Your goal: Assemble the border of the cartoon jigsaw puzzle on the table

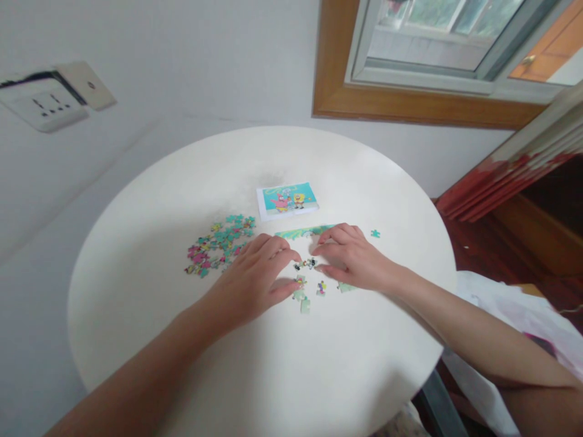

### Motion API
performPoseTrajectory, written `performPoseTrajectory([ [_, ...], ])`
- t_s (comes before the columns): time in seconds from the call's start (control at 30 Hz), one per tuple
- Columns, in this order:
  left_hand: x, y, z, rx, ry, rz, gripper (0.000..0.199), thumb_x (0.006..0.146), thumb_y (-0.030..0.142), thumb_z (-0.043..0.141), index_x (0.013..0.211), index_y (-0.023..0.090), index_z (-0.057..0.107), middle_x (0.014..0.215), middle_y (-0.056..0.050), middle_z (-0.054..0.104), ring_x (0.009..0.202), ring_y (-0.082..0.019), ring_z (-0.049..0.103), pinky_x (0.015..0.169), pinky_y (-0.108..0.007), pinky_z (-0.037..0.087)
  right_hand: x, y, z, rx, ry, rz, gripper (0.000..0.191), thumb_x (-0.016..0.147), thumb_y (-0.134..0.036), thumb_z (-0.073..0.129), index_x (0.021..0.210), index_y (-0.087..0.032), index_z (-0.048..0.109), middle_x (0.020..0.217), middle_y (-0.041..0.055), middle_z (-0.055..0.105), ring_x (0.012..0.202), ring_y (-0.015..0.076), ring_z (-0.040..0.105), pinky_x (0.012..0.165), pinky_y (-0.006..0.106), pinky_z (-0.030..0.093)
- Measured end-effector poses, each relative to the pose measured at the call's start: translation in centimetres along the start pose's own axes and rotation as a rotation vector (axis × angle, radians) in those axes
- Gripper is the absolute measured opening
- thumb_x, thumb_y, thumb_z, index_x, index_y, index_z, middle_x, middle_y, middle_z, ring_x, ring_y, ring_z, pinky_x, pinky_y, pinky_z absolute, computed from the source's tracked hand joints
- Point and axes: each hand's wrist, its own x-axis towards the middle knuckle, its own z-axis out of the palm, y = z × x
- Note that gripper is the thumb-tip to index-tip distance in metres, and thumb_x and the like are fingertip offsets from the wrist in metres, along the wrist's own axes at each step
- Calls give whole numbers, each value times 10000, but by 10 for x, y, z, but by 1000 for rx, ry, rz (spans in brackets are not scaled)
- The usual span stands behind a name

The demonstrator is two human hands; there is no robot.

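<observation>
Head view: left hand (262, 267) and right hand (353, 255) flank small dark-and-white puzzle pieces (305, 264) on the white table (282, 370). Fingers of both curved, thumbs apart — whether any piece is gripped, cannot tell. Assembled strip (300, 232) just beyond; loose pile (223, 243) at left; reference picture (289, 200) on far side — flat.

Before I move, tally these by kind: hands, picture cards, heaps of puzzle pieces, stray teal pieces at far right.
Hands: 2, left hand and right hand
Picture card: 1
Puzzle heap: 1
Stray teal piece: 1
Total: 5
</observation>
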Motion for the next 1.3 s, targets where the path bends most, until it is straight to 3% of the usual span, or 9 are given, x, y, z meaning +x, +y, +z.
performPoseTrajectory([
  [0.53,2,3,3,-14,-55,-11,273,898,295,672,1141,190,603,1096,-67,579,1055,-268,498,936,-432,413,-1,0,1,96,39,78,96,865,-278,701,944,-223,705,1117,79,646,1113,277,512,927,428,356],
  [0.77,0,2,1,-7,-21,-27,239,908,283,654,1122,192,599,1100,-68,582,1065,-266,501,955,-434,414,-4,5,3,58,39,39,256,893,-332,681,1134,-248,700,1177,98,629,1131,281,509,949,442,362],
  [1.3,0,-2,8,27,18,-60,166,933,238,593,1084,168,607,1079,-88,590,1062,-274,519,963,-454,455,-4,5,4,37,45,60,208,906,-331,669,1082,-231,718,1158,100,645,1119,284,524,928,431,356],
])
